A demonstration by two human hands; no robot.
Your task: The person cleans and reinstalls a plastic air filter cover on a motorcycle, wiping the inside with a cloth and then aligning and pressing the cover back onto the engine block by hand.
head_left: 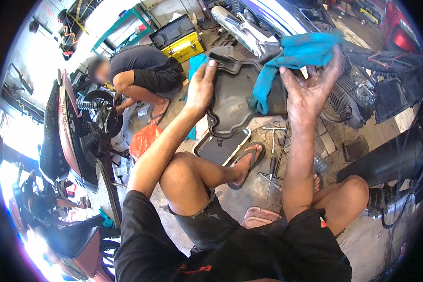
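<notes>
My left hand (pixel 202 89) grips the left edge of a black moulded plastic cover (pixel 235 96), its hollow, rimmed side facing me. The cover is held up above the floor, tilted. My right hand (pixel 310 91) is raised to the right of it, holding a teal cloth (pixel 305 49) between thumb and fingers. One end of the cloth hangs down over the right part of the cover and hides some of it. A second teal cloth (pixel 197 66) shows partly behind my left hand.
Below the cover lies a shallow pale-rimmed tray (pixel 244 136). A T-handle wrench (pixel 273 129) and a screwdriver (pixel 271 167) are on the floor by my feet. Motorcycle engine parts (pixel 343 103) stand at right. Another person (pixel 143 68) crouches by a motorcycle at left, near a yellow toolbox (pixel 183 47).
</notes>
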